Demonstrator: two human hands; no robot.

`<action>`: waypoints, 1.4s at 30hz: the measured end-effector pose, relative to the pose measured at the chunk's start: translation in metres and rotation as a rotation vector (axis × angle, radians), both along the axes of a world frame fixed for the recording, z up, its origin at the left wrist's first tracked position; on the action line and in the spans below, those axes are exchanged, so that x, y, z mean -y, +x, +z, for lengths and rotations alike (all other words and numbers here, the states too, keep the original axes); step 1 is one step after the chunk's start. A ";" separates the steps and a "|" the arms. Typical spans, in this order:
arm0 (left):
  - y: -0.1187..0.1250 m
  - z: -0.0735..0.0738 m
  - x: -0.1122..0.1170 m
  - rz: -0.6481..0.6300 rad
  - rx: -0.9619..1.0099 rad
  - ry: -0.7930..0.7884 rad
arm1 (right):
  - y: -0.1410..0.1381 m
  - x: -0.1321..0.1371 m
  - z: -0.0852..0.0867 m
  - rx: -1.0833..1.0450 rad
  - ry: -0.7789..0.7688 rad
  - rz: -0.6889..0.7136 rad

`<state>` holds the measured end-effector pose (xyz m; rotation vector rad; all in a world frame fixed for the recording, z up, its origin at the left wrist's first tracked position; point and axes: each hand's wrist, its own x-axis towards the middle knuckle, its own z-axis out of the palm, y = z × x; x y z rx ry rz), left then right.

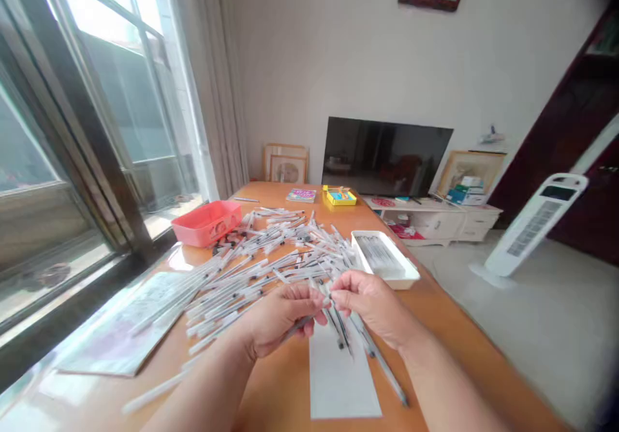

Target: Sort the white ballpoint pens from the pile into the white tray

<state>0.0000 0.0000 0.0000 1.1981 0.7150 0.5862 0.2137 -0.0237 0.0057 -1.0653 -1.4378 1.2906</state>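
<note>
My left hand (pixel 293 313) is closed around a slim pen (pixel 296 329), its grey shaft slanting out below the fingers. My right hand (pixel 365 300) pinches at the far end of that pen, thumb and fingertips almost meeting the left ones. The fingers hide most of that end. Just under both hands, several loose pens with dark tips lie across a white sheet (pixel 342 380). Beyond spreads a large heap of clear-barrelled pens (pixel 256 277). To the right of the heap, a white tray (pixel 410 269) holds a row of similar pens (pixel 380 251).
A red plastic basket (pixel 196 225) stands at the table's left edge by the window. Some pens rest on a flat pale booklet (pixel 116 335). At the far end are a yellow box (pixel 342 201) and a colourful booklet (pixel 300 195). The wooden table (pixel 454 361) ends on the right.
</note>
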 end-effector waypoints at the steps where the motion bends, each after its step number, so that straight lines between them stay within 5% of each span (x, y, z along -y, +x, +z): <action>1: 0.000 0.000 0.000 -0.002 0.001 -0.003 | 0.000 0.000 0.000 -0.001 0.000 0.004; 28: 0.001 -0.001 0.002 -0.041 -0.048 0.040 | 0.003 0.009 0.008 0.145 -0.053 0.067; 36: 0.005 0.001 0.005 -0.015 -0.108 0.113 | -0.003 0.005 -0.006 0.443 0.110 -0.016; 42: 0.005 0.002 0.005 -0.031 -0.109 0.125 | -0.007 0.000 -0.014 0.447 0.100 -0.004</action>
